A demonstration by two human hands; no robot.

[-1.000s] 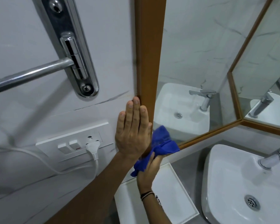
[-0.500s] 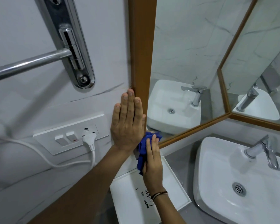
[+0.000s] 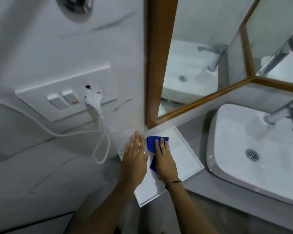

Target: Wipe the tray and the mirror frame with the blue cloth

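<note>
My right hand [image 3: 165,159] presses the blue cloth [image 3: 152,142] flat at the far left corner of the white tray [image 3: 184,154], which lies on the grey counter below the mirror. The cloth shows past my fingertips and under my palm. My left hand [image 3: 135,157] is open, fingers straight, resting flat against the wall and the tray's left edge. The brown wooden mirror frame [image 3: 156,65] runs up just above both hands, and its lower rail [image 3: 201,98] slants to the right.
A white basin [image 3: 235,135] with a chrome tap [image 3: 281,114] sits right of the tray. On the wall to the left is a switch plate [image 3: 64,92] with a white plug and looping cable [image 3: 98,144]. A chrome fitting shows at the top.
Both hands have dropped from the mirror frame's lower left corner down to the tray. The cloth now lies pressed on the tray. The view tilted downward.
</note>
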